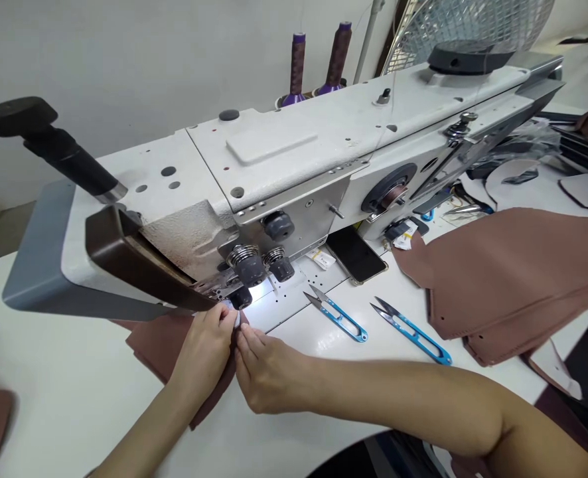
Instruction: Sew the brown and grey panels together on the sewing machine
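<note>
In the head view, the left hand (pixel 205 346) and right hand (pixel 267 368) have fingertips closed on the brown piece (pixel 158 342) at lower centre-left, seemingly to steady its edge under the machine (pixel 284 172). Two snips (pixel 344 316) lie right of centre (within easy reach, likely). The counter (pixel 65 372) stretches leftward; its near edge crosses lower centre.

Cool white light glowed brightest beneath the long white metal sewing machine (pixel 284 146); the glossy white tabletop (pixel 65 358) caught soft glare, and wide-angle distortion bent the edges.
</note>
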`<action>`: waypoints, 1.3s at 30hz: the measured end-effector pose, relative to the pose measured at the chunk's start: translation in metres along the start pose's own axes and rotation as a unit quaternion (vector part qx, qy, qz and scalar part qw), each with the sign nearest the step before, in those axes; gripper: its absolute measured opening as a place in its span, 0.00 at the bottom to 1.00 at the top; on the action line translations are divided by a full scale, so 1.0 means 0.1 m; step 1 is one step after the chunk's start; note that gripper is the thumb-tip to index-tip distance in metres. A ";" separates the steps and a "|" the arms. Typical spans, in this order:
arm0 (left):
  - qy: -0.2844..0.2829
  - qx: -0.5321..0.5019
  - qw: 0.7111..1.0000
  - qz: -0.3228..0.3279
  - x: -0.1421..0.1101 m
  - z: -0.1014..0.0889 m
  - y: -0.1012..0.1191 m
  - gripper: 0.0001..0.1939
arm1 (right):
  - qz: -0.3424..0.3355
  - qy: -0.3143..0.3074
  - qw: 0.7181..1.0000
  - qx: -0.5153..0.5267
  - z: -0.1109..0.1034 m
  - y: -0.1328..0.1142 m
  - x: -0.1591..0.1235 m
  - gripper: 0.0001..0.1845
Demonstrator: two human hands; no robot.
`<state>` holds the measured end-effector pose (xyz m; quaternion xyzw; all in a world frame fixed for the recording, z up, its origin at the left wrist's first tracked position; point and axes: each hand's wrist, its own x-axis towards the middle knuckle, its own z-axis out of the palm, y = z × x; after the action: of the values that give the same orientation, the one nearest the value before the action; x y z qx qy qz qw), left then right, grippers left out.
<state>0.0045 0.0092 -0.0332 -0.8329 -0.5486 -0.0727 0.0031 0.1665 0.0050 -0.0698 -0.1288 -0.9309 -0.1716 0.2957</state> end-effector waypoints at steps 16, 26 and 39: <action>0.123 0.133 0.974 0.134 -0.01 0.18 -0.22 0.15 | 0.019 -0.099 0.994 0.036 0.08 0.09 0.04 0.19; 0.116 0.053 0.981 0.147 -0.01 0.21 -0.45 0.13 | 0.041 -0.092 0.992 0.074 0.09 0.14 0.06 0.21; -0.029 0.024 0.999 -0.022 0.03 0.34 -0.61 0.15 | 0.057 -0.121 0.983 0.124 0.05 0.16 0.05 0.21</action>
<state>-0.0459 0.0393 -0.0709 -0.8223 -0.5680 -0.0352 0.0055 0.1655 0.0223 -0.0662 -0.1636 -0.9651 -0.0212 0.2034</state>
